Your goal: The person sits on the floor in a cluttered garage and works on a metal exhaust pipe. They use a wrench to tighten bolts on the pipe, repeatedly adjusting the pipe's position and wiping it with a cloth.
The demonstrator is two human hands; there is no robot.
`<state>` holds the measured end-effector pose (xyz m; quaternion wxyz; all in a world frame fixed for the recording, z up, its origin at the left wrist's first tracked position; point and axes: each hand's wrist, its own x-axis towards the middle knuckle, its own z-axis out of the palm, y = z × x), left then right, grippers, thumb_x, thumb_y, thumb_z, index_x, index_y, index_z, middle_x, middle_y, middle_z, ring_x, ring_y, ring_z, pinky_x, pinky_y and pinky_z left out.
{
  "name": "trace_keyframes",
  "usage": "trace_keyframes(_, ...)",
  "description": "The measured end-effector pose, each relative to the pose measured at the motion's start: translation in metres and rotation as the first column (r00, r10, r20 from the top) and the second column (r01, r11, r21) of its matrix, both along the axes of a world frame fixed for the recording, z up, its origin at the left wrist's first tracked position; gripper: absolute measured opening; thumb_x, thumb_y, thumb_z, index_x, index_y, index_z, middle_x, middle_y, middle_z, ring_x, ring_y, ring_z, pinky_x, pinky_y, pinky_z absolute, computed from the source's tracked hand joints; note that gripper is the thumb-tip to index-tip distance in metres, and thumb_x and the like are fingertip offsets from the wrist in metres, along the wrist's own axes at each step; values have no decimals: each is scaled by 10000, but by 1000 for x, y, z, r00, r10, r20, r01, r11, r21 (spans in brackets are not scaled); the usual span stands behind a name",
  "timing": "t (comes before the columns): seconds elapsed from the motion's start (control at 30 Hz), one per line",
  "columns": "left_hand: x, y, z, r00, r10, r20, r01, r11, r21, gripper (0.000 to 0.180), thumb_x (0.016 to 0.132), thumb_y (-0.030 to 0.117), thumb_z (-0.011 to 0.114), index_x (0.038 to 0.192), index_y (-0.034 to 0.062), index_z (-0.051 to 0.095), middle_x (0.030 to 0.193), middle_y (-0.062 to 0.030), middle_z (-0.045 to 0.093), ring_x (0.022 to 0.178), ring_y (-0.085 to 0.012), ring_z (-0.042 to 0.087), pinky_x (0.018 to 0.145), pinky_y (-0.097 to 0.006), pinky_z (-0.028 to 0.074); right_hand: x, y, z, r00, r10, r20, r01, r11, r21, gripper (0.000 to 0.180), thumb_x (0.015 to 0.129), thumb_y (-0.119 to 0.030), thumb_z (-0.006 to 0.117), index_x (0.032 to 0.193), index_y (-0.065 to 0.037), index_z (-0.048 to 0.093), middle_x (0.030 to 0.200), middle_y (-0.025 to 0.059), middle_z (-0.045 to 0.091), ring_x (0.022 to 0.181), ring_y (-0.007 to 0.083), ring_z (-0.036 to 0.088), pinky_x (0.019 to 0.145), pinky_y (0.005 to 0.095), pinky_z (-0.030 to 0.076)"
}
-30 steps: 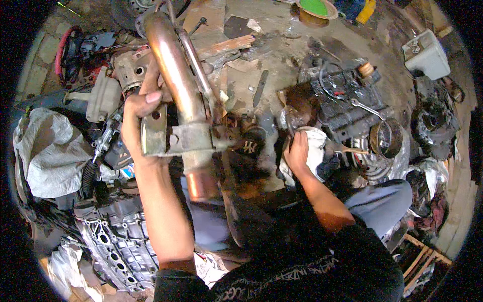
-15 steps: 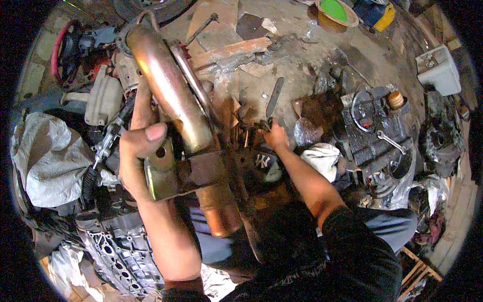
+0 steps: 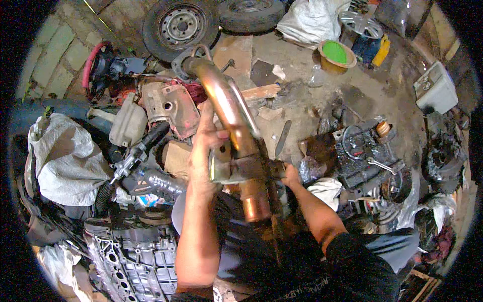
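A bent, bronze-tinted metal pipe (image 3: 221, 95) with a thinner tube beside it stands tilted in front of me. Its flanged end (image 3: 182, 64) points away, its open copper-coloured end (image 3: 256, 209) toward my lap. A bracket (image 3: 221, 168) crosses its lower part. My left hand (image 3: 205, 148) is closed on the pipe's left side at the bracket, the thumb on the near face and the other fingers partly hidden behind. My right hand (image 3: 290, 174) is closed at the right end of the bracket; its fingertips are partly hidden.
An engine block (image 3: 133, 256) lies at lower left, a white sack (image 3: 68, 161) beyond it. On the right, an oily metal part (image 3: 359, 156) carries a wrench (image 3: 385, 165). A flat dark blade-like strip (image 3: 283, 138) lies on the floor. Wheels (image 3: 182, 25) and a green-filled bowl (image 3: 336, 55) stand farther back.
The pipe and my left hand have shifted right in view. My right hand has come lower and nearer, to the bracket's right end. The view now takes in more of the far floor.
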<state>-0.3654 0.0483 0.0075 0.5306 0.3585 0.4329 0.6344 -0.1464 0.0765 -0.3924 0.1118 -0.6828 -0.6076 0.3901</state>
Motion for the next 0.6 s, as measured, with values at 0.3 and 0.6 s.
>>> trace_keyframes(0.3,26,-13,13,968,81,-240,-69,996,55,790,715,217,505,1443,-21,312,1435,-142,390,1252,-260,431,1045,-317,331,17,-6,51,999,1,35,2,997,-81,505,737,-299,759,1177,-104,605,1053,229,654,995,397,625,867,471,496)
trace_keyframes(0.6,6,-22,-3,988,74,-137,-72,997,23,864,687,232,526,1466,-26,256,1383,-135,389,1225,-237,416,1022,-303,331,-11,-7,24,993,37,110,-22,990,-137,566,728,-300,763,1235,-144,566,1100,199,650,1038,383,615,894,474,490)
